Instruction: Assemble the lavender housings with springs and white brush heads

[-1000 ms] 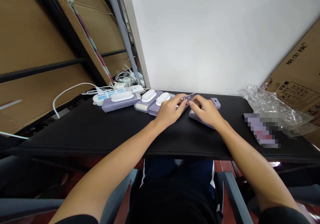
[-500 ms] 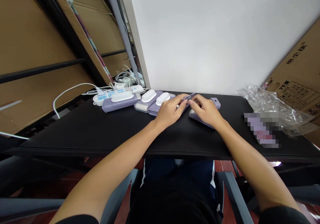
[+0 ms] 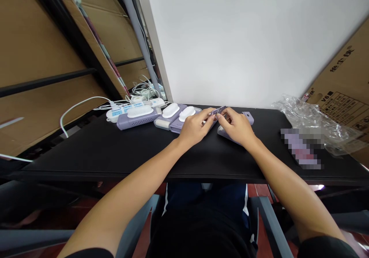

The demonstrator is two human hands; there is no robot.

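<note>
My left hand (image 3: 193, 128) and my right hand (image 3: 238, 127) meet above the black table, fingertips pinched on a thin, shiny, dark purple-grey patterned piece (image 3: 218, 111). It looks like a small flat packet, but its kind is unclear. Beneath my right hand lies a purple perforated casing (image 3: 226, 133), mostly covered by the hand. A small purple part (image 3: 248, 117) shows just beyond that hand. Left of my left hand stand several purple units with white oval brush-like tops: one nearby (image 3: 187, 114), a second (image 3: 170, 112), and a longer one (image 3: 138, 119).
A white-and-blue power strip (image 3: 117, 114) with cables sits at the table's back left. On the right are a blurred-out flat object (image 3: 301, 148), a crumpled clear plastic bag (image 3: 311, 116) and a cardboard box (image 3: 343, 81). A white panel (image 3: 245, 43) rises behind the black table (image 3: 144, 154).
Both hands stay almost in place. The thin piece between the fingertips now looks flatter and shows more of its patterned face.
</note>
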